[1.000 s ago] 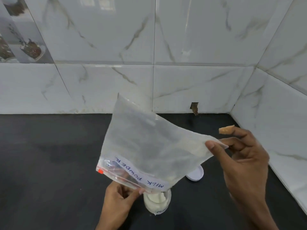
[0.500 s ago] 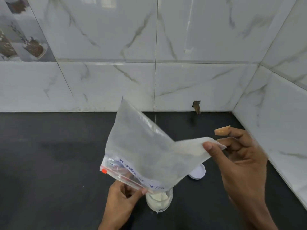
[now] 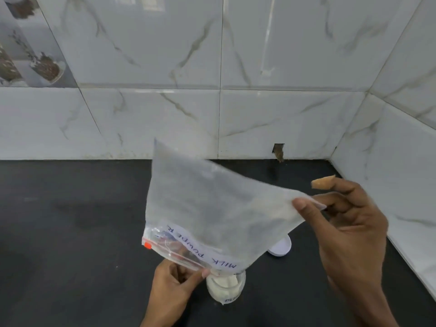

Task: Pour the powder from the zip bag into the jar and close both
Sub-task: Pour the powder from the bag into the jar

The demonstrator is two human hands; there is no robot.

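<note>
Now I see the zip bag (image 3: 207, 208) upturned, mouth over the jar (image 3: 226, 289) on the counter (image 3: 70, 232) | left hand (image 3: 172, 293) pinches the zip edge, right hand (image 3: 349, 227) pinches a bottom corner | bag barely moved, looks emptied; I judge closing comes next.

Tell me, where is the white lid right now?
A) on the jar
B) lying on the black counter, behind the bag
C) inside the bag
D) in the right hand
B: the white lid lies on the black counter, apart from the open jar.
</note>
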